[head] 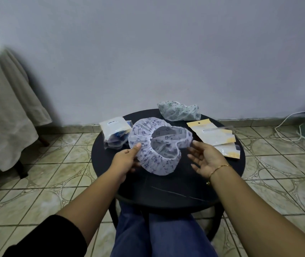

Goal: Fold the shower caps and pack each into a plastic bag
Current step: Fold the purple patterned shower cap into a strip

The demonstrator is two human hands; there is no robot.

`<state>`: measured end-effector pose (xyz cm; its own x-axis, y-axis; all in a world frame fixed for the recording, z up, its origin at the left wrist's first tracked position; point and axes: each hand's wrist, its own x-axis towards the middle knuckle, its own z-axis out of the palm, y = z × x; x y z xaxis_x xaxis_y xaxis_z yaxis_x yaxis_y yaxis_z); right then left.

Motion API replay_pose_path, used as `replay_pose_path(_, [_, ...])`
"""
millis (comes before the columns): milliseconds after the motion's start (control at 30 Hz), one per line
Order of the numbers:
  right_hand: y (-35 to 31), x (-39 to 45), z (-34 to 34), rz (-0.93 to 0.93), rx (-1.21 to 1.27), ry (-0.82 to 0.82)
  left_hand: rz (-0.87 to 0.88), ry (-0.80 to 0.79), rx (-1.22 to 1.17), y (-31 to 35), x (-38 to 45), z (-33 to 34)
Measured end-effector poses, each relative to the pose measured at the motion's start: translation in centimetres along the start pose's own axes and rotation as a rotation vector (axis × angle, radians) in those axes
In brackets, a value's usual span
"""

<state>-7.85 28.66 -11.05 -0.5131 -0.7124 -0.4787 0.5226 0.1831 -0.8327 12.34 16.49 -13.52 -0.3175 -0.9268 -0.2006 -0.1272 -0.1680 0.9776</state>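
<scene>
A white, gathered plastic shower cap printed with small purple marks (157, 145) is held up above the middle of the round black desk (166, 193), its elastic opening turned toward the camera so the inside shows. The left hand (127, 160) pinches the cap's left rim, thumb on the near face and the other fingers (136, 165) curled behind the plastic. The right hand (206, 158) is just to the right of the cap with palm up and fingers (194, 146) spread and relaxed, gripping nothing (whether the fingertips brush the cap's edge cannot be told). A thin gold bracelet (219, 168) circles the right wrist.

At the far edge of the desk lies a second shower cap, crumpled, pale green with a floral print (178, 110). To the right of the held cap lies a fan of flat plastic bags with yellow-cream headers (216, 140). To its left sits a small stack of filled clear bags with blue contents (115, 134), a white label on the top one.

Below the desk show blue-trousered legs (157, 234), and around it a patterned tiled floor (64, 160).
</scene>
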Motion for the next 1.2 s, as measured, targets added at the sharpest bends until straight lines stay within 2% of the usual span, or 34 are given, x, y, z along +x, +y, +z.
replay_pose_path(133, [0.1,0.0,-0.8,0.057,0.019,0.030,0.000,0.005,-0.031,-0.6,0.9,-1.7])
replay_pose_path(333, [0.6,0.3,0.5,0.071,0.038,-0.075,-0.045,-0.067,-0.010,-1.4,2.1,-2.6])
replay_pose_path(433, [0.2,0.4,1.3,0.017,-0.018,-0.126,-0.054,-0.115,0.012,-1.4,2.3,-2.7])
replay_pose_path(567, [-0.7,0.9,1.8,-0.078,-0.104,-0.103,-0.066,-0.173,0.026,-1.3,2.7,-3.3])
replay_pose_path(767, [-1.2,0.7,2.3,-0.068,-0.317,-0.205,-0.088,-0.214,-0.005,-1.0,2.7,-3.1])
replay_pose_path(1033, [-0.4,0.9,2.5,-0.153,-0.450,-0.057,-0.088,-0.204,-0.034,-0.8,2.5,-2.2])
replay_pose_path(1200, [-0.2,1.9,1.8,-0.133,-0.398,0.050,-0.107,-0.062,-0.020,-0.8,2.8,-2.2])
